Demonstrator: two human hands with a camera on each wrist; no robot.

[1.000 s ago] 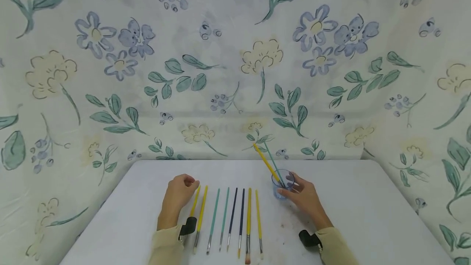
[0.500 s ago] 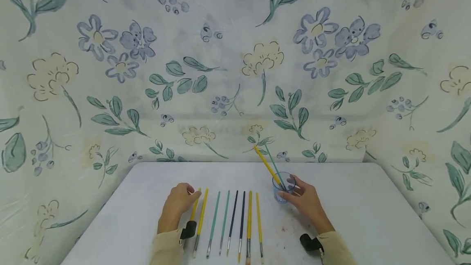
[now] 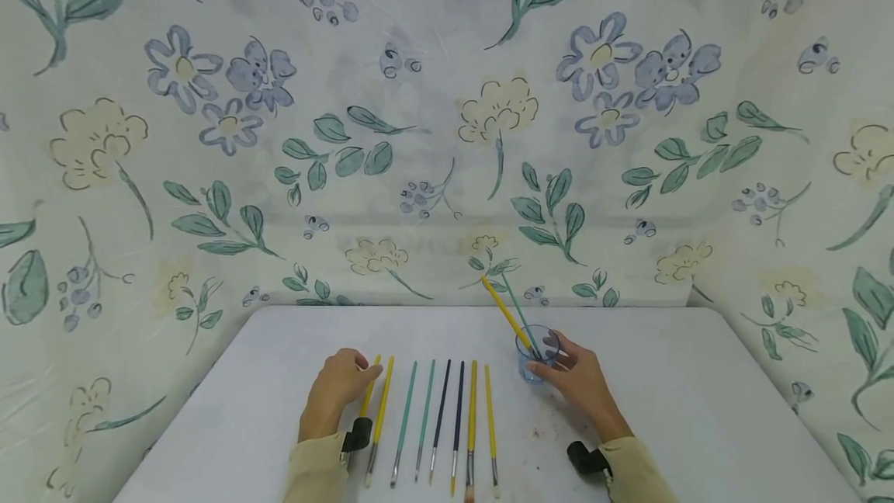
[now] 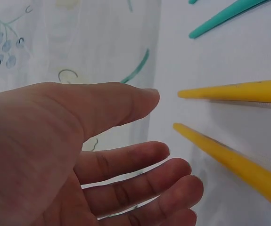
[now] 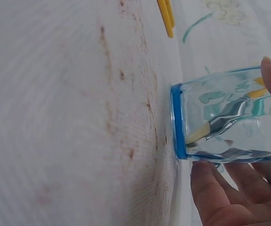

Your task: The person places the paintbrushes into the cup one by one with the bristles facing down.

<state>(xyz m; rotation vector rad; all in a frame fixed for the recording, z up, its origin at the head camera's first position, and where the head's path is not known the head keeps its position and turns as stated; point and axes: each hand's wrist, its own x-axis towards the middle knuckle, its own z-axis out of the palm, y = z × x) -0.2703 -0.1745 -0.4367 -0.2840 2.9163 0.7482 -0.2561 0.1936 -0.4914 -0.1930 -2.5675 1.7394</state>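
Observation:
My right hand [image 3: 583, 379] grips a clear bluish drinking glass [image 3: 525, 365], thumb on one side and fingers on the other. A yellow-handled paintbrush [image 3: 501, 304] and a teal-handled paintbrush [image 3: 518, 304] lean in the glass, bristles down. In the right wrist view the pale bristles [image 5: 199, 133] show near the glass's blue base [image 5: 177, 122]. My left hand [image 3: 338, 386] is by the handle end of the leftmost yellow paintbrush [image 3: 369, 398]. In the left wrist view its thumb and fingers are apart with nothing between them, close to two yellow handle ends.
Several paintbrushes lie in a row, bristles toward me: another yellow one [image 3: 382, 404], teal ones [image 3: 405, 410], dark blue ones [image 3: 459, 402] and more yellow ones [image 3: 472, 402]. Reddish specks mark the white table [image 3: 642, 355]. Floral cloth [image 3: 447, 99] hangs behind and at the sides.
My left hand has come down slightly toward the brush end since a second ago, then stayed there. The right hand and glass keep their place; the head view shifted a little.

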